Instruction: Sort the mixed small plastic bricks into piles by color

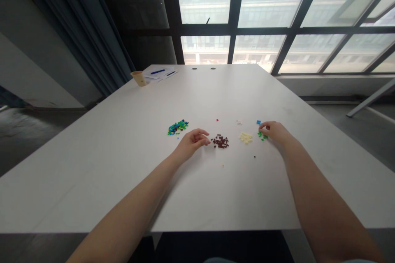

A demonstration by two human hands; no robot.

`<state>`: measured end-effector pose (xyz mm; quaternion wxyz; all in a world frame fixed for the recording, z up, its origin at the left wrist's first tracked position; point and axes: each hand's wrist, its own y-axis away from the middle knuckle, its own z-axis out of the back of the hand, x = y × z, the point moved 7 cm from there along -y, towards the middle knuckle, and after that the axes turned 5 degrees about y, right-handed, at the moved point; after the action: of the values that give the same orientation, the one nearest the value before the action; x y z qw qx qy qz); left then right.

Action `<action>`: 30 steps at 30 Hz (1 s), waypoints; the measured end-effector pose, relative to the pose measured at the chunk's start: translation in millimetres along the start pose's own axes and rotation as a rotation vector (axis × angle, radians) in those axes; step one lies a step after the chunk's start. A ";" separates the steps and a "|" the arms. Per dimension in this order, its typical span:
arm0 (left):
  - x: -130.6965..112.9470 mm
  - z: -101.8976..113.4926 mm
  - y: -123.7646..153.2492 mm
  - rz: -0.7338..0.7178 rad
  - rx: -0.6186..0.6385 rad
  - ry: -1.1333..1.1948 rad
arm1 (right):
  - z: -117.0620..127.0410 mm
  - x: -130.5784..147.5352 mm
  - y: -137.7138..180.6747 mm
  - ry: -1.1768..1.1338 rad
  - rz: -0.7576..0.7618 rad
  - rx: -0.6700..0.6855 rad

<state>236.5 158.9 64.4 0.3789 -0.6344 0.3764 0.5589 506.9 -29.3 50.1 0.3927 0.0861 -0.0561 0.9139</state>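
Observation:
My left hand point(194, 143) hovers at the left edge of a pile of dark brown bricks point(221, 141), its fingers loosely bent and apart from the thumb. My right hand point(273, 130) is closed in a pinch over small green bricks point(263, 136); what is between its fingertips is too small to make out. Just beyond those fingertips lie a few blue bricks point(258, 122). Pale yellow bricks point(246, 138) form a group between my hands. To the left of my left hand is a mixed heap of blue, green and brown bricks point(178, 127).
Single pieces lie apart on the white table point(123, 164): a red one point(217, 120), a black one point(254, 156) and a yellow one point(223, 165). Some white pieces point(239, 122) sit farther back. A tan cup point(139, 78) and papers point(160, 74) with pens are at the far left.

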 end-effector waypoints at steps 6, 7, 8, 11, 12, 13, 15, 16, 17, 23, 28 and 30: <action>-1.8 1.0 -0.2 -0.020 -0.001 -0.008 | 2.1 6.5 0.5 -0.004 0.042 0.011; -2.0 0.8 -0.2 -0.021 0.001 -0.009 | 1.3 6.8 0.6 0.001 0.040 0.021; -2.1 0.7 -0.2 -0.023 0.001 -0.012 | 0.3 6.8 0.9 0.008 0.035 0.034; -1.6 0.1 0.0 -0.022 0.000 -0.017 | -0.9 4.8 2.3 0.020 0.016 0.075; -1.5 -0.1 0.0 -0.023 -0.001 -0.019 | -0.7 3.9 2.9 0.019 0.010 0.087; -1.7 -0.1 0.0 -0.026 -0.003 -0.024 | -0.1 3.0 3.4 0.014 0.007 0.095; -3.7 2.7 -0.5 -0.039 -0.013 -0.052 | 2.4 1.8 4.1 -0.008 0.003 0.090; -5.7 6.5 -1.0 -0.050 -0.028 -0.079 | 4.4 1.5 4.2 -0.020 0.003 0.074; -8.3 12.6 -1.6 -0.060 -0.052 -0.119 | 6.8 1.6 4.2 -0.030 0.002 0.051; -25.1 80.9 -3.1 -0.056 -0.301 -0.807 | 21.9 14.1 5.6 -0.047 0.003 -0.100; -6.4 107.7 -4.3 0.118 -0.235 -1.064 | 28.7 37.9 11.1 -0.101 0.066 -0.175; 0.5 109.5 -3.8 0.172 -0.217 -1.113 | 27.3 46.3 12.7 -0.106 0.093 -0.166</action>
<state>193.6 259.3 54.5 0.4058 -0.2472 0.1108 0.8729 469.4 -9.9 85.7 0.3521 0.0986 -0.1563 0.9175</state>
